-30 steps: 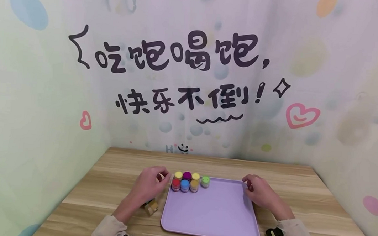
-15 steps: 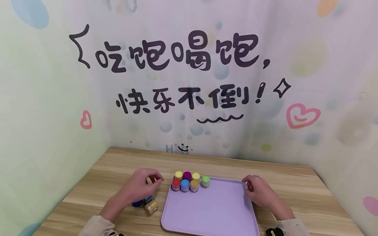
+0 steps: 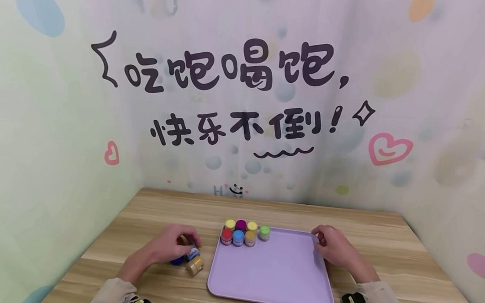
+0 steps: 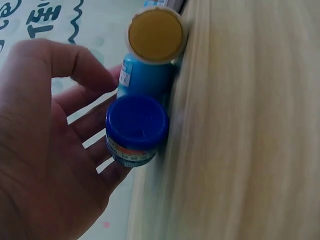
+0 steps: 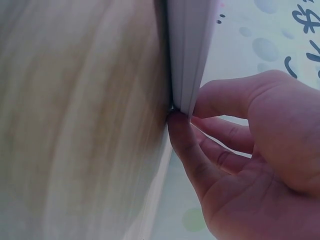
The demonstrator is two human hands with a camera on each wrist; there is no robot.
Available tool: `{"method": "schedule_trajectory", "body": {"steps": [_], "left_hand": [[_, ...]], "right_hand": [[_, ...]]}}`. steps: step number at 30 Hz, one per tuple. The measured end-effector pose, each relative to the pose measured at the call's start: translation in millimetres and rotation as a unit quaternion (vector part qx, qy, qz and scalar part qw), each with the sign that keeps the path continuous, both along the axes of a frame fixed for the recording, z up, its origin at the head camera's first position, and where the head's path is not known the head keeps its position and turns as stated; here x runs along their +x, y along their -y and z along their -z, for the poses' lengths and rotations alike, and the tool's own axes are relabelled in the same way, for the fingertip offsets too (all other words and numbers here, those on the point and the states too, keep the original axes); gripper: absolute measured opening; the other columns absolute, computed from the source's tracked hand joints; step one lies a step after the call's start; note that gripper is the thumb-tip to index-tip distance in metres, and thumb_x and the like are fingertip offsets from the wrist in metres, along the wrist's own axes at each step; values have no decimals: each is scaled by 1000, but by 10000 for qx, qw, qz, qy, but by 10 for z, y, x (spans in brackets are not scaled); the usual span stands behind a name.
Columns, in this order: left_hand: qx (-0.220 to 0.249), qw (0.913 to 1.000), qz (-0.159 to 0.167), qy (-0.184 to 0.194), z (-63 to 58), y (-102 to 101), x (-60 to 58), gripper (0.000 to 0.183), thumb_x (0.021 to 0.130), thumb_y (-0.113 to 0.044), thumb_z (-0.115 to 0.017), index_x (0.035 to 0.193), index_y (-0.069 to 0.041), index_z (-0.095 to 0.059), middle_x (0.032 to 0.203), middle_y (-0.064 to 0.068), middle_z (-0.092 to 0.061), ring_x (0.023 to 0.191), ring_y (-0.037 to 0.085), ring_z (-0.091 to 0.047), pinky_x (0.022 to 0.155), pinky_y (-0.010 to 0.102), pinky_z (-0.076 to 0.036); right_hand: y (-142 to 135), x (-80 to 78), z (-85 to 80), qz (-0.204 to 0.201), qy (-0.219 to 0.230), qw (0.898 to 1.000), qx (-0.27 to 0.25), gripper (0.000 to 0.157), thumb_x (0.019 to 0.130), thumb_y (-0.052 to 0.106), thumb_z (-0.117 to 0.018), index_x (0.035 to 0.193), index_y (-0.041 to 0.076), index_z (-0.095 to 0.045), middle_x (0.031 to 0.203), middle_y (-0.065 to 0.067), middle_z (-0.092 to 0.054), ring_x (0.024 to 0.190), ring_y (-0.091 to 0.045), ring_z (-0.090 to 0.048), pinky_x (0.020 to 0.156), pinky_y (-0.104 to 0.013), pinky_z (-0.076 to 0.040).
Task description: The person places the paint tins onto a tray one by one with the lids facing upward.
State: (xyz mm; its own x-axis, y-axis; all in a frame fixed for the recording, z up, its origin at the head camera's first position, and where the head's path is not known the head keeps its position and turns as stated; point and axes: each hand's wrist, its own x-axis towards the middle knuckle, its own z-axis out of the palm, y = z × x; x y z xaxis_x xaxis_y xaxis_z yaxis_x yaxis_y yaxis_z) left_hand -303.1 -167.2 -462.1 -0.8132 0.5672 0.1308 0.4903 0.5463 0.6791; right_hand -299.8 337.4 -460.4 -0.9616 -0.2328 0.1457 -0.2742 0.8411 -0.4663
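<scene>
Left of the tray, my left hand [image 3: 167,244] reaches over a small group of paint jars. Its fingers are spread and loosely bent around a light blue jar [image 4: 145,77], which lies on its side between a dark blue-lidded jar [image 4: 137,122] and a tan-lidded jar [image 3: 195,265]. In the left wrist view, the thumb and forefinger come close to the light blue jar, with a gap between them. My right hand [image 3: 337,249] pinches the far right corner of the lilac tray [image 3: 273,276], thumb and finger at its rim [image 5: 187,60].
Several capped jars stand in the tray's far left corner: red [image 3: 226,236], blue [image 3: 238,237], tan [image 3: 250,238], purple [image 3: 241,225] and two yellow ones behind. A green-lidded jar [image 3: 264,233] stands just right of them. A printed curtain [image 3: 241,169] hangs behind the wooden table [image 3: 161,202].
My left hand has moved away from the tray's far left corner, leftward and toward me, down to the loose jars. The right hand keeps its place on the tray.
</scene>
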Motion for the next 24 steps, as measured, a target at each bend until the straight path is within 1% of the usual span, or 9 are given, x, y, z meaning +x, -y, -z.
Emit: {"method": "schedule_trajectory", "body": {"steps": [2,6,10,14,19,24], "left_hand": [[7,9998,169,103,20,17,-17,18,89,-5,-71,104,-13,-78,101,-3,-78,92,9,-68,80,26,-59],[37,9993,328,164,45,48,-31,24,88,-6,-71,110,-13,-77,105,-1,-77,93,8,-69,82,25,-60],[82,9991,373,181,60,74,-33,30,87,-6,-73,116,-12,-77,112,2,-78,97,10,-71,85,25,-60],[114,9990,378,219,75,94,-37,32,88,-8,-76,120,-13,-76,116,3,-78,102,12,-72,88,26,-60],[158,9987,373,298,78,105,-47,33,90,-14,-79,122,-12,-75,117,4,-77,103,12,-72,91,26,-61],[160,9987,335,343,68,108,-54,32,92,-18,-81,124,-13,-75,116,3,-77,103,12,-72,91,26,-61]], "right_hand": [[-4,-1,6,-2,9,10000,1,29,90,-4,-77,119,-5,-72,95,-7,-67,86,-17,-59,69,-30,-54],[-11,-5,16,-44,-19,10000,-6,30,90,-4,-76,119,-5,-72,95,-7,-67,86,-17,-59,69,-29,-54],[-17,-10,19,-60,-30,10000,-16,30,90,-4,-77,119,-5,-72,95,-7,-66,86,-17,-58,69,-29,-54],[-19,-9,19,-36,-7,10000,-2,30,90,-3,-77,120,-5,-72,96,-7,-67,86,-17,-58,69,-29,-54],[-13,-4,12,-2,16,10000,1,30,90,-3,-77,120,-5,-71,96,-7,-66,86,-17,-58,69,-30,-54],[-8,0,11,13,25,10000,-10,30,90,-3,-77,120,-5,-71,96,-7,-67,86,-17,-59,70,-30,-55]]}}
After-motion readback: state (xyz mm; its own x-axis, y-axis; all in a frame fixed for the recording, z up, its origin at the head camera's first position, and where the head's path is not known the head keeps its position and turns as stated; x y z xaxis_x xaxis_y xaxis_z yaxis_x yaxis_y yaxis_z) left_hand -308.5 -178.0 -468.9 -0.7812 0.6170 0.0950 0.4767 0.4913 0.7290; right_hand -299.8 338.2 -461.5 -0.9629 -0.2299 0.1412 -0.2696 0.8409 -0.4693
